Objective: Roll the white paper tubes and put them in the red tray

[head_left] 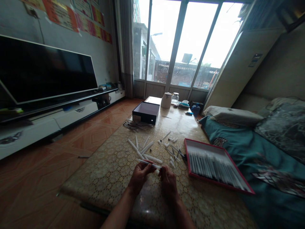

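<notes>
A slim white pen lies crosswise between my two hands, over the near part of the table. Its left part is pinched by the fingers of my left hand. At its right end the fingers of my right hand are closed around the tip, which they partly hide. Just beyond the hands several white pen barrels are scattered on the patterned tablecloth. Short white pieces like caps and thin dark sticks like refills lie ahead of my right hand.
To the right, a red-rimmed box holds a row of pens. Farther off are a dark open box, a bunch of dark thin pieces, a pale kettle and a glass jar. A teal-covered sofa flanks the table.
</notes>
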`<state>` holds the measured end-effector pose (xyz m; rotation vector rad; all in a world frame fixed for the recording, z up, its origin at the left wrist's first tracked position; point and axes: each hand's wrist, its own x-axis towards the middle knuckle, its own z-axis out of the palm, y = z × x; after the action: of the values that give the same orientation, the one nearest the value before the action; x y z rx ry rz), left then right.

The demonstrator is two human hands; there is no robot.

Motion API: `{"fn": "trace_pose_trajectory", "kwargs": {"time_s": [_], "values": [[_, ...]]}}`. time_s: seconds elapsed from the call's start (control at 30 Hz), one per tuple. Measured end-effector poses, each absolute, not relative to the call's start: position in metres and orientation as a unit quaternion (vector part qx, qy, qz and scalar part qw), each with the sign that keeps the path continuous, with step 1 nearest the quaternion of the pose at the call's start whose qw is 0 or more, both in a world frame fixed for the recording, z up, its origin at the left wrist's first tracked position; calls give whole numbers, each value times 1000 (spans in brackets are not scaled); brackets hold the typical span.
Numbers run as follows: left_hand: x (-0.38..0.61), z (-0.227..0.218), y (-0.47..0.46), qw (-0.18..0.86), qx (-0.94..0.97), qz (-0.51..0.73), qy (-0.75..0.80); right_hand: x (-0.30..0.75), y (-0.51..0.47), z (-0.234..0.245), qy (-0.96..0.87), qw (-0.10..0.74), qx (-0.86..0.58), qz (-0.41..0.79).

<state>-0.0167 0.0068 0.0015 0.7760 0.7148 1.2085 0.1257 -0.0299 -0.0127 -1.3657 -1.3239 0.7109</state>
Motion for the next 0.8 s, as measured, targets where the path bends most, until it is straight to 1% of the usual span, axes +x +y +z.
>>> {"fn": "trace_pose_trajectory", "kwargs": {"time_s": [0.1, 0.3, 0.5, 0.67, 0.8], "values": [[-16, 0, 8, 694, 336, 550, 321, 125, -31, -11, -553, 534, -565, 301], [-16, 0, 8, 691, 357, 542, 319, 126, -31, -13, -567, 513, -580, 282], [-15, 0, 9, 693, 327, 555, 323, 124, -30, -13, -553, 531, -563, 309], [-16, 1, 8, 690, 355, 540, 326, 125, -30, -15, -558, 520, -574, 296], [-16, 0, 8, 693, 337, 548, 326, 124, -30, -11, -551, 525, -577, 297]]}}
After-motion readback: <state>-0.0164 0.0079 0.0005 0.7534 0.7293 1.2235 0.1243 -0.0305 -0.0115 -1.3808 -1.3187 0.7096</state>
